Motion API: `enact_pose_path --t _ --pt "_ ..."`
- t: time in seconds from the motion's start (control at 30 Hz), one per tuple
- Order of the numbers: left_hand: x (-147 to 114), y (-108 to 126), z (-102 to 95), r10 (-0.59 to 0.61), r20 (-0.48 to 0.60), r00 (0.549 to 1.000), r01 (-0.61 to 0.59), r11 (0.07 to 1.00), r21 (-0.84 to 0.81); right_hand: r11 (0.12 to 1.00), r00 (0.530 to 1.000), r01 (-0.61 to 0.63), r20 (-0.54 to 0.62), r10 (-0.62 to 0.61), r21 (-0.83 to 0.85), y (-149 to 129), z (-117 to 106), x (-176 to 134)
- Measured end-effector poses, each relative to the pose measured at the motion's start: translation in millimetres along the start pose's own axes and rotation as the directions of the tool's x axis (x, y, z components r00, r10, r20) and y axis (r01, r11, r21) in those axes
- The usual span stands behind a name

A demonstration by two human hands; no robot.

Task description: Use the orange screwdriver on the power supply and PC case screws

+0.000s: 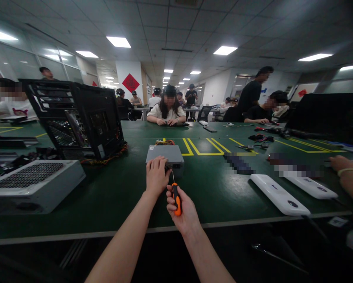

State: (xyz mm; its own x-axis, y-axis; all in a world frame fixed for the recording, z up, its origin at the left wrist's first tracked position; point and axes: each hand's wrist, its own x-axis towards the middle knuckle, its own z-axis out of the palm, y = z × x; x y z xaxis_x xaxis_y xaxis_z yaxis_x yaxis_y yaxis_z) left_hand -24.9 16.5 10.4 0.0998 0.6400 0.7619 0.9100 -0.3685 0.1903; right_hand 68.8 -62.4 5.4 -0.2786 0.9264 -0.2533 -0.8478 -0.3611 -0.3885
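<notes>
On the green table ahead of me stands a grey computer power supply (170,152), its near face turned towards me and coloured wires at its back. My left hand (156,175) grips its near left side, fingers curled over the top edge and covering part of the near face. In my right hand (182,210) is an orange and black screwdriver (177,199), fingers wrapped around the handle. Its thin shaft points up and away, and the tip reaches the lower near face by my left fingers. Whether it sits in a screw I cannot tell.
Left of me are a larger power supply (67,179) and an open black computer case (105,122). To the right lie a dark phone-like device (238,163) and two white devices (278,194). A co-worker's hand (346,169) reaches in at far right; another person (166,110) sits opposite.
</notes>
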Motion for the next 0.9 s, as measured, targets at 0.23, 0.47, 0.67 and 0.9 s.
enact_pose_path --t 0.23,0.47,0.67,0.9 --pt "-0.4 -0.1 0.6 0.0 -0.006 1.0 0.0 1.0 0.005 0.998 0.995 0.064 -0.082 -0.064 -0.009 2.9 0.7 0.0" --pt "0.5 0.4 1.0 0.002 -0.011 1.0 -0.002 1.0 0.016 1.0 1.0 -0.019 0.002 0.019 0.015 -0.8 0.4 0.0" --pt "1.2 2.9 0.3 0.007 -0.043 0.999 -0.007 1.0 0.008 0.997 0.993 0.081 -0.084 -0.082 -0.013 2.3 -0.5 1.6" --pt "1.8 2.4 3.1 -0.004 -0.053 0.999 0.003 1.0 -0.009 1.0 1.0 0.007 -0.013 -0.007 0.001 -0.3 0.5 -0.2"
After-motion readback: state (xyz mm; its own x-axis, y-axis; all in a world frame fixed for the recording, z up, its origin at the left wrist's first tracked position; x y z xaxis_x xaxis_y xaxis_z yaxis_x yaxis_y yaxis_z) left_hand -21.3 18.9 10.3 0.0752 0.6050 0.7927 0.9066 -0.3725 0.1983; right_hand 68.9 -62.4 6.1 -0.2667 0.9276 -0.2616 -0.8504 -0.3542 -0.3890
